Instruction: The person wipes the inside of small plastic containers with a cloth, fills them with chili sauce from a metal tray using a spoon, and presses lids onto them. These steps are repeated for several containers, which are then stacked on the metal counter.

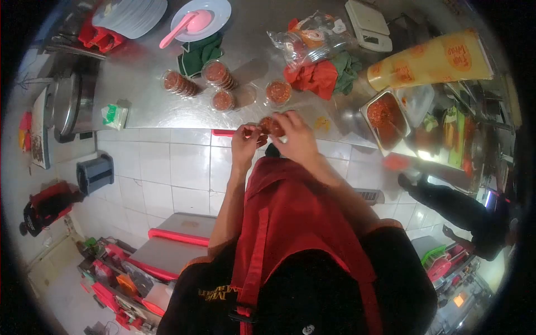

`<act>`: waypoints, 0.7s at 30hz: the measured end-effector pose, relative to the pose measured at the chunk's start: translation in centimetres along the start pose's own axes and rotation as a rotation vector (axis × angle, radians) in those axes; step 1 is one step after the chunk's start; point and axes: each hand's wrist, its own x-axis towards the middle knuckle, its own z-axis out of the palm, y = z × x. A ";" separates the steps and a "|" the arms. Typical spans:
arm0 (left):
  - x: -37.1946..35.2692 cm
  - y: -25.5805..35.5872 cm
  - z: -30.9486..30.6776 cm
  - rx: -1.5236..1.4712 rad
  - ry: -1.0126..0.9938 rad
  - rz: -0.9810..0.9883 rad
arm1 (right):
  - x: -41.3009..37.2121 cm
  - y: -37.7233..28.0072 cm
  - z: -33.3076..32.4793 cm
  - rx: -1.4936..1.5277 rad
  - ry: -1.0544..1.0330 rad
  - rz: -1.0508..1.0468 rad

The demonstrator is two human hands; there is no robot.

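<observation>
Just off the front edge of the steel counter (184,117), a small cup of red sauce (268,126) is between my hands. My right hand (294,135) curls over its right side and grips it. At the cup's left side is my left hand (245,144), fingers bent and closed against it; their tips are partly hidden. Beyond my hands, a single sauce cup (278,92) stands on the counter. Left of it are another sauce cup (223,100), a stack of sauce cups (217,73) and a leaning row of them (180,83).
A steel pan of red sauce (385,118) sits at right, near a yellow wrap roll (430,60) and a scale (368,25). Red cloth (312,80) and a plate with a pink spoon (192,23) lie farther back. Another person (463,209) stands at right.
</observation>
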 end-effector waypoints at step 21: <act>-2.8 11.9 -1.4 0.141 0.334 0.335 | 9.9 -10.1 3.7 0.029 -0.006 -0.109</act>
